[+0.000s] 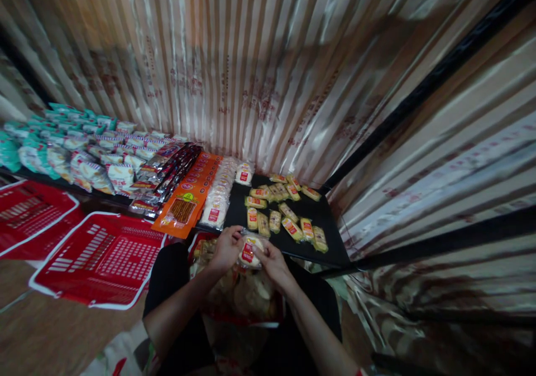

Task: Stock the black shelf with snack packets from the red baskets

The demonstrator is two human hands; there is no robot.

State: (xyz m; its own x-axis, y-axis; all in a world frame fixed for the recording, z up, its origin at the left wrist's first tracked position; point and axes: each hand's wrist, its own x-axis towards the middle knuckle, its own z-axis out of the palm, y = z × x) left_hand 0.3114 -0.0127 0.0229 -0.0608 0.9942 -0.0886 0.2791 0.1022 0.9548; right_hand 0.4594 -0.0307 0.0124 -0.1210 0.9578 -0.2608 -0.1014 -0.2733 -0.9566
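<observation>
Both my hands hold one round white packaged pastry [250, 252] with a red label, above a red basket at my lap. My left hand [227, 249] pinches the wrapper at its upper left edge. On the other side, my right hand [272, 261] grips the packet with thumb and fingers. Below them, the basket [274, 323] is filled with more wrapped round pastries [247, 292]. Just beyond my hands, a row of similar white packets [218, 197] stands on the black shelf, with a single white packet [243, 173] at its back right.
Several yellow packaged cakes [290, 211] lie scattered on the black shelf [335, 236]. Left of the white row are orange snack packs [188, 197], dark shiny packs [167, 169] and white-and-teal bags [90, 167]. Red baskets [121, 253] stand at left. A striped curtain [251, 75] and black poles [402, 105] border the shelf.
</observation>
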